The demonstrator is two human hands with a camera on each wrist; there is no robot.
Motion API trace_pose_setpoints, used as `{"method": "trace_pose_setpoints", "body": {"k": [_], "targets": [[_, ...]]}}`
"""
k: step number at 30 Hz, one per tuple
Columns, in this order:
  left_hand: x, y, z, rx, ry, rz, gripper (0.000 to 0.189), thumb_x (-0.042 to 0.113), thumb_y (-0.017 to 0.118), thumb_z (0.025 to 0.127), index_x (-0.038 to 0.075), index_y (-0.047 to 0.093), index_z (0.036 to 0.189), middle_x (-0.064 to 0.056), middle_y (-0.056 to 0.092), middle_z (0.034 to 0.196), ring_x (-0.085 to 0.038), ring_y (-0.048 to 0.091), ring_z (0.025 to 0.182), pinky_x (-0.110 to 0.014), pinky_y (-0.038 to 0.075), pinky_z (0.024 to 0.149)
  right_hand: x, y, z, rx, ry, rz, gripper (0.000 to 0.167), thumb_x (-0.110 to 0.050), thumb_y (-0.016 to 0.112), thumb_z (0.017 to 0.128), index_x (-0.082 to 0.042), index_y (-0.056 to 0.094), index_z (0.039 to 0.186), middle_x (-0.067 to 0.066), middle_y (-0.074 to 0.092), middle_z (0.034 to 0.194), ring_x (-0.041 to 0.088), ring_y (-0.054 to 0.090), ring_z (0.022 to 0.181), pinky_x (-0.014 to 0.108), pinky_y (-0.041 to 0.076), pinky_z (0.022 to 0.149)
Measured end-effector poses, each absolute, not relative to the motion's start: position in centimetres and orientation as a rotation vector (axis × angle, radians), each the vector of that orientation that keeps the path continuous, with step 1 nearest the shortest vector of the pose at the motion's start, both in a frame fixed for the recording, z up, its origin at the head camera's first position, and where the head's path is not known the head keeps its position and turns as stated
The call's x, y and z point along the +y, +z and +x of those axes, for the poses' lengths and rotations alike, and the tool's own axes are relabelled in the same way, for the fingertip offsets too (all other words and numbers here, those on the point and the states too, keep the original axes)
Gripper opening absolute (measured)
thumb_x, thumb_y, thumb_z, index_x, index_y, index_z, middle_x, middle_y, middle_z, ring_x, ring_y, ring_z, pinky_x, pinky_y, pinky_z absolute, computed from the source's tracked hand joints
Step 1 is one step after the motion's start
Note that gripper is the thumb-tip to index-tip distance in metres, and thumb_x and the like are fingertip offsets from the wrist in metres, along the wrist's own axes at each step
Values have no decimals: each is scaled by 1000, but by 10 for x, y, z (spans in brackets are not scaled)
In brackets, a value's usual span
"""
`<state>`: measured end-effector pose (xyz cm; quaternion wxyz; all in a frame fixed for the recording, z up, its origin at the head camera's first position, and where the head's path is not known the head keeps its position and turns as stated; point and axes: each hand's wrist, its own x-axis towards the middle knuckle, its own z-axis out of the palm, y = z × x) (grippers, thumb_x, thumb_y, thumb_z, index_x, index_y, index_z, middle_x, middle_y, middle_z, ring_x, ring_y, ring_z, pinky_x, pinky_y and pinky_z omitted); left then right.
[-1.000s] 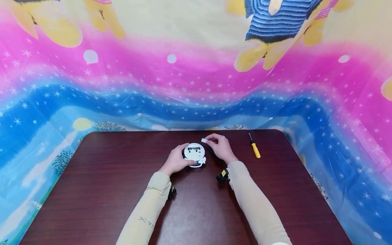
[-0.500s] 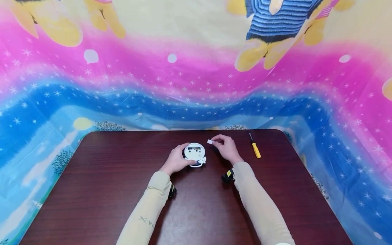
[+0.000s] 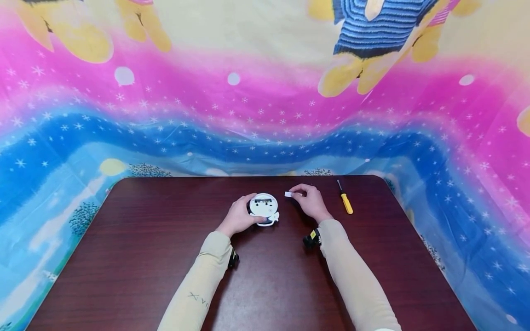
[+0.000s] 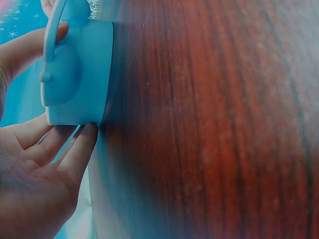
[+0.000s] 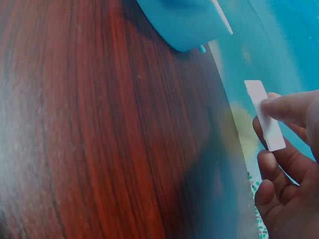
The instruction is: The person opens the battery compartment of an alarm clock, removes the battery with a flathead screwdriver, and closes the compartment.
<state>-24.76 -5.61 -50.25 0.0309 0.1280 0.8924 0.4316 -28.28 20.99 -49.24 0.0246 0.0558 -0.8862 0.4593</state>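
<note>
A round twin-bell alarm clock (image 3: pixel 263 205) lies on the table with its white back up and a dark slot showing in it. My left hand (image 3: pixel 239 216) grips its side, thumb near the handle (image 4: pixel 51 35) and fingers along the blue body (image 4: pixel 94 74). To the right of the clock, my right hand (image 3: pixel 308 201) pinches a small white battery cover (image 5: pixel 264 115) between thumb and fingers. The cover is held above the table, apart from the clock.
A screwdriver (image 3: pixel 346 203) with a yellow handle lies on the right of the dark wooden table (image 3: pixel 145 257). Behind the table's far edge hangs a printed cloth (image 3: pixel 232 119). Each wrist carries a small black camera (image 3: pixel 311 239).
My right hand has moved to the right, away from the clock, with the battery cover in it, then slightly down. My left hand and the clock have stayed in place.
</note>
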Motion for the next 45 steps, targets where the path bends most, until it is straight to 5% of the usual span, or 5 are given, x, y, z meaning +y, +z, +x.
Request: {"method": "trace_pose_setpoints", "body": {"k": [14,21,33,45], "targets": [[-56,-503,-247,2755,1328,403,88,28,90,76,3,49,150,-18,53,145,-38,46,134,-48,36,110,225,-496,-283,-2781,1367,139,14,-14,66,101,-12,77,109,9,69,107,29,51,77,38,43,71],[-56,-502,-246,2753,1331,395,88,27,90,76,3,49,150,-17,53,145,-38,46,134,-48,36,111,232,-498,-283,-2800,1350,124,16,-14,64,102,-13,77,111,10,68,117,29,55,90,39,44,80],[-56,-501,-246,2745,1350,383,87,27,90,76,4,49,150,-16,53,146,-38,45,134,-47,36,111,250,-499,-283,-2881,1313,83,18,-13,62,103,-12,76,114,12,67,112,28,50,78,38,43,71],[-57,-500,-246,2748,1344,393,89,29,91,76,4,49,150,-16,53,145,-38,45,134,-48,36,111,264,-495,-284,-2961,1296,48,19,-12,60,104,-10,75,116,15,64,117,29,52,89,40,43,77]]}}
